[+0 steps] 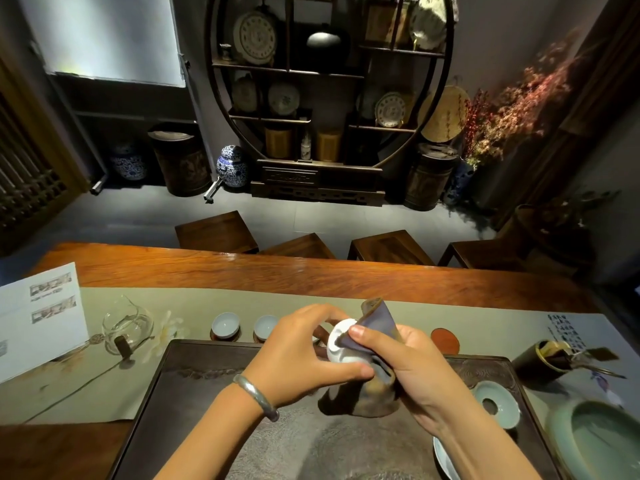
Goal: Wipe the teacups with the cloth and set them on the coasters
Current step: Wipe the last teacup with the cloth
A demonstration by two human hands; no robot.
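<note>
My left hand (298,355) grips a small white teacup (341,351) turned on its side above the dark tea tray (194,386). My right hand (398,362) presses a dark blue-brown cloth (375,322) against the cup's foot, and the rest of the cloth hangs down below the cup. Two pale blue teacups (225,325) (265,326) stand on dark coasters just beyond the tray's far edge. A round red coaster (445,339) lies bare to the right of my hands.
A glass pitcher (128,325) and a printed card (41,317) sit at the left on the green runner. A celadon ring-shaped lid rest (497,403), a green basin (602,441) and a dark tool holder (543,362) stand at the right. Wooden stools line the table's far side.
</note>
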